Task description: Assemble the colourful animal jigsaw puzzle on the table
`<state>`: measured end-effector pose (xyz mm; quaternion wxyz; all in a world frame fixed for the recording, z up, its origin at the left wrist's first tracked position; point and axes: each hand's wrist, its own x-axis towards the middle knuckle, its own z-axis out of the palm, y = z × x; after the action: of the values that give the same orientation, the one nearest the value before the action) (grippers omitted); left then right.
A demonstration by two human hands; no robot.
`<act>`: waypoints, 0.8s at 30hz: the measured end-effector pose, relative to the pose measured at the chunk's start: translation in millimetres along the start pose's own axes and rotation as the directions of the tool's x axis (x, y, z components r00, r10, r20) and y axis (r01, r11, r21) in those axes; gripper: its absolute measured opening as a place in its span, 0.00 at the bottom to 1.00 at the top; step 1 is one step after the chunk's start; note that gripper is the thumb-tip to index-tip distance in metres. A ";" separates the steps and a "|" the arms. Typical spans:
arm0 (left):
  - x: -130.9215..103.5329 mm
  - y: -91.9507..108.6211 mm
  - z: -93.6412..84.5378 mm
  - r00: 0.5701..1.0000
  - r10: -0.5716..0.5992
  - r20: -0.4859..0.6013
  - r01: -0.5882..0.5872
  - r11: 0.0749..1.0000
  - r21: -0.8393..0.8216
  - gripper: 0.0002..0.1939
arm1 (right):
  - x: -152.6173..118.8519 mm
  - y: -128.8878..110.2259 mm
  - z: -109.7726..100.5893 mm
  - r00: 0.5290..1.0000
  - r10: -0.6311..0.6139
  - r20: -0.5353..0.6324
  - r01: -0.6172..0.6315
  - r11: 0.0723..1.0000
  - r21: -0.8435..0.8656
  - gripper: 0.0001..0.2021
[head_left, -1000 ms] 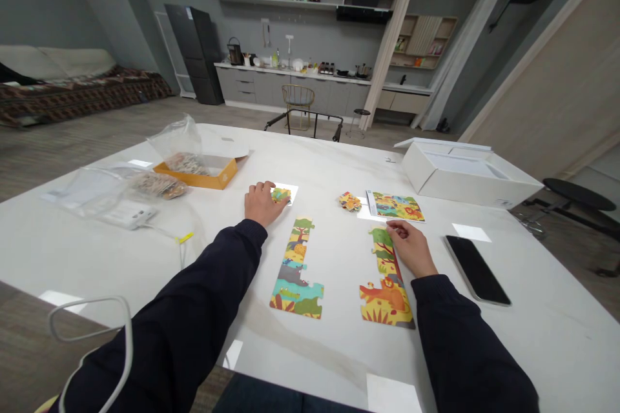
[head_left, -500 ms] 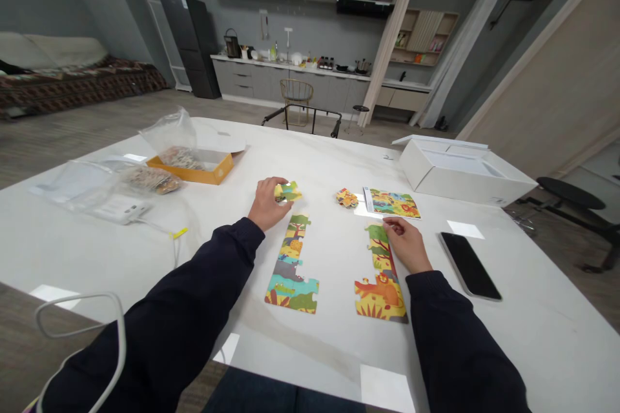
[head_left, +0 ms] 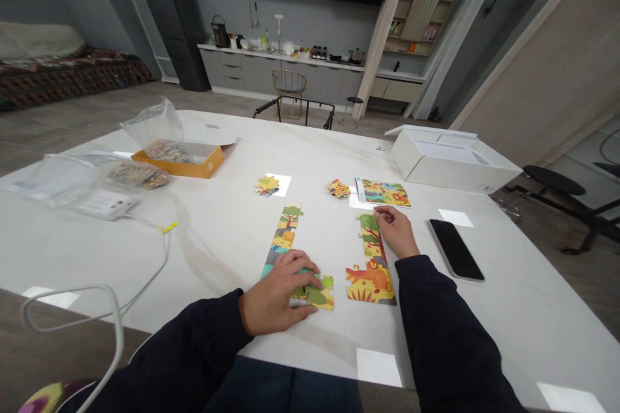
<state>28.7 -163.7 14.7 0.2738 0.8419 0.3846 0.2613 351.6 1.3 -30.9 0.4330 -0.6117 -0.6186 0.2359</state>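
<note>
My left hand (head_left: 285,290) rests over the lower end of the left puzzle strip (head_left: 285,229), its thumb and fingers spread around a green puzzle piece (head_left: 323,294) at the strip's right end. That piece lies flat against the strip. My right hand (head_left: 396,230) touches the top of the right puzzle strip (head_left: 372,284) with its fingers drawn together; what they hold, if anything, is hidden. Beyond the strips lie two small piles of pieces, the left pile (head_left: 267,186) and the right pile (head_left: 338,189), beside a picture card (head_left: 385,193).
A black phone (head_left: 455,250) lies right of my right hand. At the back right stands a white box (head_left: 450,161). On the left are an orange box (head_left: 208,164), bagged pieces (head_left: 138,175), a white adapter (head_left: 104,204) and a cable (head_left: 165,251) on the white table (head_left: 213,232).
My left hand has moved down and toward me from beyond the left strip. A green piece now extends the strip's lower end to the right. My right hand stays at the right strip's top.
</note>
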 end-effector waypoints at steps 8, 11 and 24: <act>0.0 -2.4 2.2 1.000 0.023 -0.018 -0.023 0.999 0.027 0.13 | -1.3 -2.3 0.6 1.000 0.000 -0.010 0.000 1.000 0.028 0.17; 0.6 -3.9 2.8 0.999 0.022 -0.046 -0.021 0.999 0.026 0.16 | -1.4 -2.4 0.6 1.000 0.002 -0.006 -0.002 1.000 0.029 0.17; 0.3 -9.9 3.6 0.998 -0.035 -0.048 0.035 0.999 -0.007 0.18 | -1.3 -4.2 -0.5 1.000 0.004 -0.004 -0.004 1.000 0.007 0.16</act>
<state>26.2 -158.9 5.7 0.2718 0.8276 0.4050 0.2778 349.5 -0.6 -27.5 0.4360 -0.6118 -0.6157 0.2376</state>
